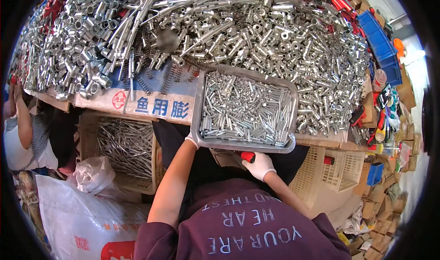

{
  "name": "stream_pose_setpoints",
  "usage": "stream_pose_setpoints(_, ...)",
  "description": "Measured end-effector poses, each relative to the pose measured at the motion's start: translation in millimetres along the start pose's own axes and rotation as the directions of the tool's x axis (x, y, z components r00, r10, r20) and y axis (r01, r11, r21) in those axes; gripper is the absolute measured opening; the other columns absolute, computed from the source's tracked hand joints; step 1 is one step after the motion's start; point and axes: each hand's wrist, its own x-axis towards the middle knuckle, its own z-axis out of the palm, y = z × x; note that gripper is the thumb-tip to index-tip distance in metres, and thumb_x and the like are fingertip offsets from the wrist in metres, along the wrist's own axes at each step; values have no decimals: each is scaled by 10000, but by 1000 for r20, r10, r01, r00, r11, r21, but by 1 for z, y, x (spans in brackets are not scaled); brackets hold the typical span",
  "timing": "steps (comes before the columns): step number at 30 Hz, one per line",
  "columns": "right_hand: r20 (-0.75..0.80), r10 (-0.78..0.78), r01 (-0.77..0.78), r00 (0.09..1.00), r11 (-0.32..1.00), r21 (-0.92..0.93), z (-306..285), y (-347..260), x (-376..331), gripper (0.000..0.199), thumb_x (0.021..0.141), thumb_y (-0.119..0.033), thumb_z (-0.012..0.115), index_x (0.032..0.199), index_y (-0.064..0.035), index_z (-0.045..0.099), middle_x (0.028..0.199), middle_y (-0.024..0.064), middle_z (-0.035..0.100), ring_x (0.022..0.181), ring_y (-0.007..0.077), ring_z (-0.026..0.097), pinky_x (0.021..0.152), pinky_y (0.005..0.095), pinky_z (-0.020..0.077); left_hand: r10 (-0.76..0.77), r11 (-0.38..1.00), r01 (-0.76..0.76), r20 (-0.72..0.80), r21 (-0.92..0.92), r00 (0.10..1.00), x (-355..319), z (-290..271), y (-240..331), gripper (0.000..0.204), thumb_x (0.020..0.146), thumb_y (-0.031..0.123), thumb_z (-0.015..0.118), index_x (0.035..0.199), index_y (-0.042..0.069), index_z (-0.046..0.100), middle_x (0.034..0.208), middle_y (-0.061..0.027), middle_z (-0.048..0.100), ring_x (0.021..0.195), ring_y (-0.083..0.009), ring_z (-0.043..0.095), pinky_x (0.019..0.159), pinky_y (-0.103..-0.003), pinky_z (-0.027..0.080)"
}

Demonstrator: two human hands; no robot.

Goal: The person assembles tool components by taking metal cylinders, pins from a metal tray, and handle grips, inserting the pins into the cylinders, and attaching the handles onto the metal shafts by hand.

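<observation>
A grey metal tray (198,118) full of small silvery pins and sleeves sits at the front edge of the heaped table. My left hand (193,141), in a white glove, is at the tray's lower left corner. The tray's rim hides its fingers, so their grip does not show. Just below the tray's front edge, my white-gloved right hand (261,167) is closed around a red cylindrical piece with a dark part (248,157). The tray and the glove cover the rest of that piece.
Silvery metal fittings (256,35) are heaped behind the tray, with dark springs (173,73) along the cardboard edge. A cream crate (151,179) of thin rods stands at lower left, beside a white sack (91,214). Blue bins (378,42) stand at right. Another person's arm (24,118) shows far left.
</observation>
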Motion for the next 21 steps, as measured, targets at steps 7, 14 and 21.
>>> stream_pose_setpoints(7,-43,-112,106,993,988,-111,15,-20,17,482,832,-361,685,1208,-67,615,1267,218,598,1139,394,587,981,463,462,29,981,78,525,-179,850,33,-28,-3,542,1014,476,412,1325,54,551,1262,-145,612,1097,-303,610,939,-470,537)
stream_pose_setpoints(14,-357,-243,213,902,970,-120,89,-25,81,402,952,-348,466,1242,-103,596,1312,169,587,1231,363,535,1043,466,406,-383,729,-353,776,587,501,40,-29,0,603,1001,504,385,1455,109,424,1445,-128,445,1291,-302,429,1090,-463,349)
stream_pose_setpoints(21,-257,-416,449,872,890,81,50,73,99,557,872,-484,572,1317,-150,591,1321,132,608,1192,316,579,991,402,458,-258,-365,-826,805,431,534,-37,22,-71,503,874,498,611,1237,153,658,1112,-113,708,1070,-330,643,959,-443,471)
